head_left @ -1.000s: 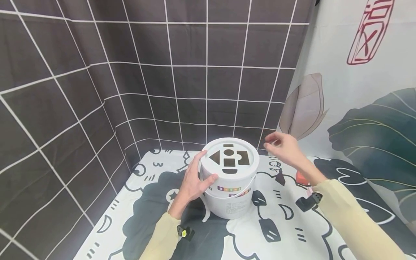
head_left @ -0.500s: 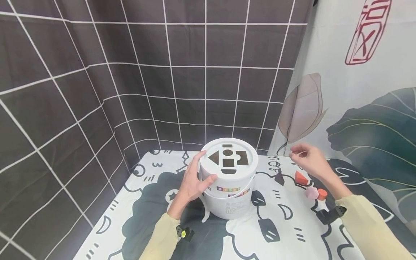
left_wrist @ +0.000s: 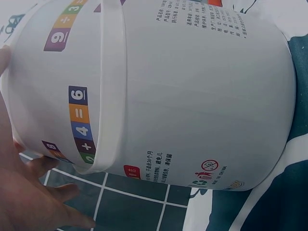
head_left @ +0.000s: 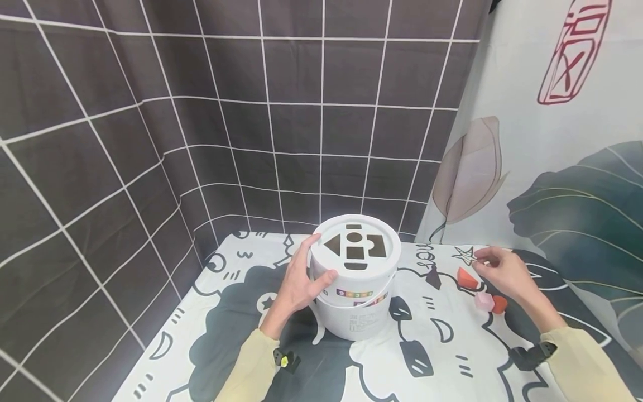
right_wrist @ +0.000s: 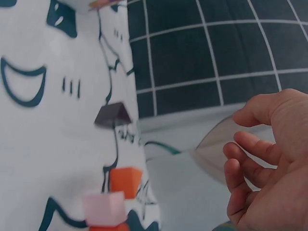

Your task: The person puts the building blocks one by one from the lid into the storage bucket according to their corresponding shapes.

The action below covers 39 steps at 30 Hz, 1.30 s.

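Bucket (head_left: 355, 290), white, shape-cut lid, mid-cloth, gripped on its left side by left hand (head_left: 300, 281), fingers curled round the rim. Right hand (head_left: 504, 273) to the right, empty, fingers loosely bent, just above orange block (head_left: 466, 278), pink block (head_left: 484, 301) near it, dark triangular block (head_left: 432, 276) further left.

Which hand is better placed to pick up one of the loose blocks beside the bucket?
The right hand. It hovers empty next to the orange block and pink block, while the left hand grips the white bucket on the far side.
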Each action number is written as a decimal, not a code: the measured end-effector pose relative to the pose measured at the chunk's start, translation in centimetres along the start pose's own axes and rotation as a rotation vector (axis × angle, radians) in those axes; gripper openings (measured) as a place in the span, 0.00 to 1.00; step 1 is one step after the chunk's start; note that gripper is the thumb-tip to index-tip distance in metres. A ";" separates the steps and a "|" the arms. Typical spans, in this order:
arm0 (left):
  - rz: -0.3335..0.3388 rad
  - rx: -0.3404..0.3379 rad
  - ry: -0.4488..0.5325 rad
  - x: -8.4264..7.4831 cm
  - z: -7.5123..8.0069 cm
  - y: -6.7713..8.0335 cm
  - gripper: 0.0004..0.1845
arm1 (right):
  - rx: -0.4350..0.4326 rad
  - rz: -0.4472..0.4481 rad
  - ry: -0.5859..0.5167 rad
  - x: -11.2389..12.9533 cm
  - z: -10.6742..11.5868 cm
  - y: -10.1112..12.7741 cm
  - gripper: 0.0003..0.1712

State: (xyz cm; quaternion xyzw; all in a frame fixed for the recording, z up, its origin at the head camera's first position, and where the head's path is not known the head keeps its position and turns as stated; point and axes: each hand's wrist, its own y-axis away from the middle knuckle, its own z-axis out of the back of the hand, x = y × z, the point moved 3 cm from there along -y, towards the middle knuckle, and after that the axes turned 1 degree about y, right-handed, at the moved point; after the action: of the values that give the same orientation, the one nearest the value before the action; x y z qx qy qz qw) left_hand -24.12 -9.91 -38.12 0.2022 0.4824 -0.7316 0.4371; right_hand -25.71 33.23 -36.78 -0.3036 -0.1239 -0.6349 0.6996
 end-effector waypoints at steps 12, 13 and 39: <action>0.010 0.002 0.004 -0.2 0.0 0.0 0.49 | 0.149 -0.132 0.025 -4.4 -1.0 1.0 0.28; 0.011 0.002 0.003 -0.1 -0.1 0.1 0.49 | 0.163 -0.144 0.023 -4.7 -1.1 1.1 0.29; -0.004 -0.007 0.003 -0.1 0.0 0.1 0.49 | 0.252 -0.199 0.064 -8.0 -3.2 1.9 0.32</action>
State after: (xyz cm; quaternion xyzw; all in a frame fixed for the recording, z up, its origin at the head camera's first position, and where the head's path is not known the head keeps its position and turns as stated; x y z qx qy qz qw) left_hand -23.99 -9.90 -38.14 0.2007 0.4861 -0.7305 0.4357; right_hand -25.90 37.88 -44.24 -0.1795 -0.2096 -0.6898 0.6693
